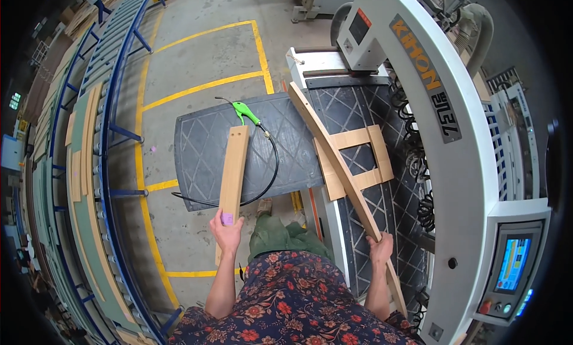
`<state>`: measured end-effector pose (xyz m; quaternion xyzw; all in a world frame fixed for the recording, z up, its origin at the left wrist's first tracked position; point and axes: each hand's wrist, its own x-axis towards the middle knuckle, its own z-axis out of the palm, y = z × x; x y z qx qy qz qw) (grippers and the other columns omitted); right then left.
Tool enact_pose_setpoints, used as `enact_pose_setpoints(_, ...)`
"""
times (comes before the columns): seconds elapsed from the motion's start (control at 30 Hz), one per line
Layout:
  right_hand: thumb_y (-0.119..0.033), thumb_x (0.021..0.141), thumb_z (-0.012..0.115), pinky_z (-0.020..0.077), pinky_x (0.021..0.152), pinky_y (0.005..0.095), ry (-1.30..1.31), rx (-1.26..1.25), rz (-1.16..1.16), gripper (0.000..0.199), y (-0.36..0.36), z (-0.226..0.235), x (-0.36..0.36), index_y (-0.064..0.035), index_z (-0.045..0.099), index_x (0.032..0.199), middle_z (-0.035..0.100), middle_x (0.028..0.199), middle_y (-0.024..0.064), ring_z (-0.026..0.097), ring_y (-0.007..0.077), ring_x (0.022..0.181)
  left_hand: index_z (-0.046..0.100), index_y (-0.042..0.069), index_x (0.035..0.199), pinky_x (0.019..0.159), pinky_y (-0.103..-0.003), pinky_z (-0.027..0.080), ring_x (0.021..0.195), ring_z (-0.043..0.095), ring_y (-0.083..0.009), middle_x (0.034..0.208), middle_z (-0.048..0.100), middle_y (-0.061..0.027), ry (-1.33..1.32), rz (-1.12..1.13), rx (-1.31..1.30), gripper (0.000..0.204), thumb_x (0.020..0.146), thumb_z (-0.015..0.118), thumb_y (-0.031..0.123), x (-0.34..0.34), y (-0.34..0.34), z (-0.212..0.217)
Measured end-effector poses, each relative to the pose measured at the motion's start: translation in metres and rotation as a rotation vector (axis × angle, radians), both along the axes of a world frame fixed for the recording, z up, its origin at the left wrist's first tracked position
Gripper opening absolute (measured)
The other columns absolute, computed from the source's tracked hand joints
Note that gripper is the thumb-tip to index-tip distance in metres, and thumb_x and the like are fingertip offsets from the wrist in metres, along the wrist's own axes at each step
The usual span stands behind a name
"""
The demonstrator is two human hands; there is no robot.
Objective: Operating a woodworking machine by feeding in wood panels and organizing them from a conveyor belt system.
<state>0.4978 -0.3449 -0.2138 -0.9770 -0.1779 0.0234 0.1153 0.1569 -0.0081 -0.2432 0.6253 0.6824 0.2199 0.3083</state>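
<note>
My left hand [227, 234] grips the near end of a flat wooden board [233, 166], thumb on one side and fingers on the other. A small pink label [227, 218] is on the board by my hand, and two holes show at its far end. My right hand [381, 249] is closed around a long wooden strip [340, 160] near its lower end. The strip runs diagonally across light brown flat pieces [382, 154] arranged like a frame on the machine bed. A green air blow gun [243, 112] lies just beyond the board.
Below the board is a dark ribbed table [197, 136], with a black hose [277, 166] curving across it. A white machine [459, 184] with a control screen [513, 264] stands at right. Blue roller conveyors [107, 184] carry boards at left. Far off, a person [95, 0] stands beside them.
</note>
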Motion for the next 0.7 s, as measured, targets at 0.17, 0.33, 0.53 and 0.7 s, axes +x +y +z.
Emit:
enact_pose_setpoints(0.17,-0.026,0.067,0.086,0.0512,0.072,0.0430,0.155,-0.073,-0.021,0.034,-0.003,0.005,0.010,-0.0054,0.073,0.090,0.067,0.084,0.0171,0.065,0.0361,0.079,0.050,0.010,0.134,0.103,-0.045,0.037,0.119,0.045,-0.0354,0.122,0.049,-0.0175,0.134,0.053,-0.002,0.081,0.064,0.086,0.027,-0.009,0.027,-0.009)
enact_pose_setpoints(0.33,-0.032,0.068,0.086,0.0513,0.064,0.0356,0.497,0.060,-0.034,0.041,-0.007,0.010,0.032,0.0005,0.074,0.091,0.070,0.071,0.0125,0.067,0.0220,0.065,0.045,0.015,0.139,0.103,-0.049,0.032,0.120,0.043,-0.0342,0.123,0.047,-0.0160,0.303,0.116,0.022,0.088,0.064,0.086,0.036,-0.010,0.044,-0.020)
enact_pose_setpoints(0.53,-0.045,0.080,0.077,0.0382,0.047,0.0274,0.650,0.190,-0.160,0.048,-0.027,0.008,0.044,-0.0020,0.066,0.059,0.057,0.054,0.0003,0.047,0.0081,0.047,0.039,0.017,0.142,0.100,-0.049,0.030,0.119,0.040,-0.0341,0.123,0.044,-0.0163,0.348,0.047,0.082,0.092,0.066,0.085,0.042,-0.012,0.058,-0.030)
enact_pose_setpoints(0.7,-0.045,0.090,0.063,0.0357,0.043,0.0277,0.628,0.205,-0.138,0.055,-0.033,0.016,0.032,-0.0024,0.061,0.056,0.052,0.051,-0.0005,0.047,0.0082,0.044,0.037,0.016,0.143,0.099,-0.049,0.030,0.117,0.040,-0.0354,0.124,0.042,-0.0188,0.328,0.019,0.076,0.093,0.067,0.084,0.041,-0.014,0.059,-0.032)
